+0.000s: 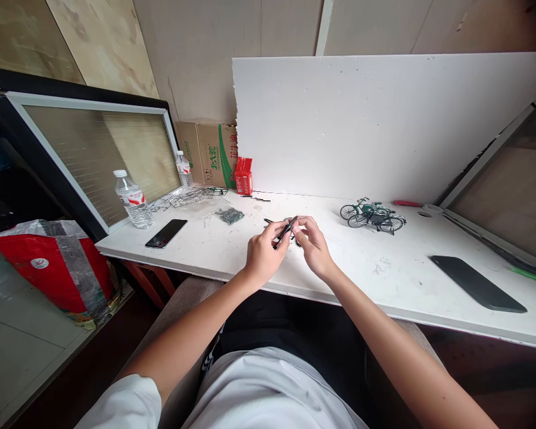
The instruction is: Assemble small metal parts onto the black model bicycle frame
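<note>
Big picture first: a white foam board (384, 125) stands upright well beyond the fingers, backing the whole scene. Beneath the fingers runs the white table (339, 268), bare just under the hands. Off to the left of the fingers, well apart, leans a framed panel (93, 161), and lower left sits a red bag (49, 268) wrapped in clear plastic.

Smaller now: a cardboard box (208, 154) beyond and left of the fingers, a small red carton (243, 176) just beside it. Right of the fingers and nearer the table edge, a dark phone (477, 283) lies flat; a second phone (166, 233) lies to the left. Two water bottles left, the larger (133, 199) nearer, the smaller (184, 169) farther back. Beyond and right of the fingers, green model bicycles (373, 215) stand on the table. Beyond left, plastic parts frames (192, 196) and a small green parts bag (231, 215).

And the action: left hand (263, 253), fingers curled, pinching a slim black tool (286, 230), tilted up to the right. Right hand (312, 244) meets it, fingertips pressed together on a tiny dark piece (297, 236), too small to make out, held just above the table between both hands.
</note>
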The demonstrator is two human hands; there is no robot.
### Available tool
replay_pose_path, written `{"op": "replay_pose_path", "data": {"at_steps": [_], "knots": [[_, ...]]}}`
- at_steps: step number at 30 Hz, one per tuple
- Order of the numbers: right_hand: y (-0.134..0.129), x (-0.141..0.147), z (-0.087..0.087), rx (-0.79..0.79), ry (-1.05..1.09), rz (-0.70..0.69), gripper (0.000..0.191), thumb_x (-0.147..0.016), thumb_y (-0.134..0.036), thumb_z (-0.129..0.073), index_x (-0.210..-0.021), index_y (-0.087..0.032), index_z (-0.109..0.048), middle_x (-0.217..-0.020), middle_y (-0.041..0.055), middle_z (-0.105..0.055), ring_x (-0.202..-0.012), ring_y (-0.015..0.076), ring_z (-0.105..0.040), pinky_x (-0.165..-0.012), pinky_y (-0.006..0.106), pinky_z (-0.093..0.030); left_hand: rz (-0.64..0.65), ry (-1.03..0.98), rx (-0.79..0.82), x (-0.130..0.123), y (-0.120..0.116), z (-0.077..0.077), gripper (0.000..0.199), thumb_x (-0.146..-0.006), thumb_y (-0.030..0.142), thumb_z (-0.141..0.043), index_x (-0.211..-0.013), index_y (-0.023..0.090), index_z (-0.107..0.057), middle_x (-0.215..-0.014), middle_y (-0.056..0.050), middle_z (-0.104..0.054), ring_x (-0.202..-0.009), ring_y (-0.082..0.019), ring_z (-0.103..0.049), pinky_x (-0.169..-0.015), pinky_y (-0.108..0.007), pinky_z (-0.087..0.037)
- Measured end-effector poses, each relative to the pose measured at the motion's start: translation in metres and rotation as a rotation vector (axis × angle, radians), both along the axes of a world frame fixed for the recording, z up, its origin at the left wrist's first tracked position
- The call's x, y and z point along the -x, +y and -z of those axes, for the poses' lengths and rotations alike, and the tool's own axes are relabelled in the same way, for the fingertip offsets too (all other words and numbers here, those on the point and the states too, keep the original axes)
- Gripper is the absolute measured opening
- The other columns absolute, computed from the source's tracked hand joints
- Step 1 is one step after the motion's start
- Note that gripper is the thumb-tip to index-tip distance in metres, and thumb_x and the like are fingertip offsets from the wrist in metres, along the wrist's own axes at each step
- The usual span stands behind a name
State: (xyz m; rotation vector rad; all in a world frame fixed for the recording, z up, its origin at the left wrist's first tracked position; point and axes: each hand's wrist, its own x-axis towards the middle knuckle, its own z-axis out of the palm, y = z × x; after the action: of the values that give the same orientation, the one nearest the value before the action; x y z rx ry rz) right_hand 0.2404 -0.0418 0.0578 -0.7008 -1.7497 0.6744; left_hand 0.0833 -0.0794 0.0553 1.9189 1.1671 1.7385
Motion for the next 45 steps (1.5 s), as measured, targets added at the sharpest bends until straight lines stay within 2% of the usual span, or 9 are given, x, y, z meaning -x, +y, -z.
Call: {"op": "replay_pose_path", "data": {"at_steps": [13,19,24,28,33,37,41,45], "knots": [[-0.003,0.001,-0.004,0.041,0.025,0.028,0.031,-0.107,-0.057,-0.056,-0.101,-0.028,-0.068,-0.116,0.0069,-0.063,-0.113,0.0254,-0.059,-0.089,0.041,-0.054,0.027,-0.060,0.047,0.000,0.001,0.001,0.024,-0.100,0.031,-0.071,-0.123,0.024,-0.070,-0.120,-0.009,-0.082,-0.112,-0.027,-0.080,-0.081,-0.032,-0.068],[0.000,-0.001,-0.005,-0.003,0.003,0.033,0.034,-0.104,-0.062,-0.059,-0.105,-0.029,-0.067,-0.117,0.0071,-0.064,-0.116,0.0267,-0.060,-0.095,0.045,-0.054,0.051,-0.098,0.061,0.002,0.002,0.000,0.026,-0.099,0.034,-0.073,-0.123,0.024,-0.070,-0.119,-0.009,-0.082,-0.109,-0.026,-0.081,-0.083,-0.032,-0.069],[0.004,-0.004,-0.003,-0.051,-0.036,0.048,0.033,-0.106,-0.061,-0.056,-0.106,-0.029,-0.066,-0.118,0.0084,-0.065,-0.115,0.0278,-0.062,-0.095,0.047,-0.055,0.065,-0.093,0.070,0.004,0.003,0.000,0.026,-0.099,0.034,-0.074,-0.121,0.023,-0.070,-0.117,-0.010,-0.083,-0.108,-0.026,-0.081,-0.083,-0.031,-0.068],[0.003,-0.005,-0.005,-0.121,-0.061,0.080,0.029,-0.108,-0.057,-0.053,-0.109,-0.030,-0.064,-0.118,0.0099,-0.064,-0.114,0.0288,-0.061,-0.093,0.049,-0.056,0.103,-0.101,0.100,0.004,0.003,-0.002,0.024,-0.099,0.035,-0.073,-0.119,0.021,-0.071,-0.111,-0.010,-0.084,-0.101,-0.025,-0.082,-0.079,-0.030,-0.068],[0.000,-0.004,-0.006,-0.206,-0.106,0.135,0.025,-0.110,-0.051,-0.052,-0.108,-0.030,-0.064,-0.115,0.0103,-0.064,-0.115,0.0293,-0.058,-0.095,0.050,-0.054,0.136,-0.182,0.148,0.003,0.007,0.001,0.028,-0.097,0.038,-0.075,-0.118,0.019,-0.071,-0.110,-0.012,-0.083,-0.098,-0.024,-0.082,-0.083,-0.030,-0.067],[0.005,-0.005,-0.003,-0.261,-0.135,0.150,0.020,-0.111,-0.045,-0.051,-0.108,-0.029,-0.063,-0.115,0.0109,-0.063,-0.116,0.0301,-0.058,-0.095,0.050,-0.053,0.200,-0.257,0.237,0.003,0.010,0.003,0.033,-0.094,0.041,-0.078,-0.115,0.017,-0.071,-0.102,-0.011,-0.083,-0.085,-0.021,-0.081,-0.074,-0.028,-0.066],[0.008,-0.007,0.001,-0.414,-0.200,0.224,0.015,-0.111,-0.037,-0.050,-0.110,-0.028,-0.062,-0.116,0.0117,-0.064,-0.115,0.0309,-0.058,-0.100,0.054,-0.051,0.201,-0.266,0.282,0.003,0.011,0.002,0.037,-0.093,0.046,-0.078,-0.113,0.016,-0.071,-0.096,-0.010,-0.082,-0.072,-0.018,-0.076,-0.067,-0.027,-0.063],[0.011,-0.007,0.004,-0.548,-0.235,0.266,0.010,-0.111,-0.030,-0.050,-0.115,-0.028,-0.059,-0.129,0.0135,-0.063,-0.123,0.0320,-0.058,-0.105,0.056,-0.050,0.189,-0.238,0.291,0.001,0.010,0.002,0.033,-0.095,0.043,-0.076,-0.112,0.016,-0.071,-0.090,-0.008,-0.080,-0.067,-0.017,-0.073,-0.066,-0.027,-0.061]]}}
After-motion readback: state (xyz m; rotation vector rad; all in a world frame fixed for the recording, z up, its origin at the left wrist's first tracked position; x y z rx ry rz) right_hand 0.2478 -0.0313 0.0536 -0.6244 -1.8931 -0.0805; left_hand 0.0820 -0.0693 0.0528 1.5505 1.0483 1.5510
